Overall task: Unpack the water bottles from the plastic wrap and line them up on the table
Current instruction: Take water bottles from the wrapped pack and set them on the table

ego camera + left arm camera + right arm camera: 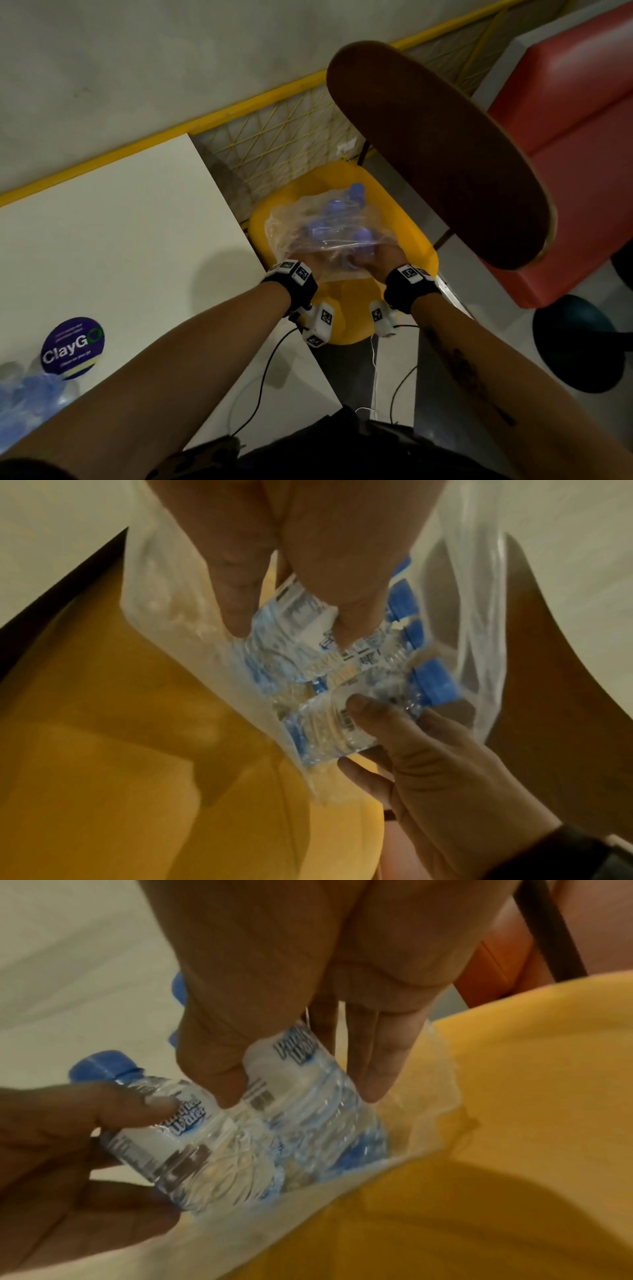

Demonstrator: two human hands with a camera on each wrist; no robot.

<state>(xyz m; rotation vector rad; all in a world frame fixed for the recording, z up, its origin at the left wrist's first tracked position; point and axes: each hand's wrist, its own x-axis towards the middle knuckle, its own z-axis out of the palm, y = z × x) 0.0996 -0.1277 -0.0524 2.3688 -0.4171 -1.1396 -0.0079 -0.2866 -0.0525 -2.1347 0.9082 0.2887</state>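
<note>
A torn clear plastic wrap [291, 226] with several small blue-capped water bottles [337, 209] lies on a yellow chair seat [349, 308]. Both hands reach into its near end. My left hand [310, 263] grips one bottle [181, 1139] by its labelled body; in the left wrist view, the left hand [291, 631] has its fingers curled on the bottle's label. My right hand [380, 260] grips a second bottle [308, 1110] between thumb and fingers, with the right hand [301, 1096] above it. More bottles [30, 394] stand on the white table [120, 240] at the lower left.
A round purple ClayGo sticker [73, 347] is on the table beside those bottles. A dark brown rounded board [438, 154] overhangs the chair on the right. A red bench [582, 137] and a dark stool [579, 342] stand further right. A yellow mesh rail [274, 137] runs behind.
</note>
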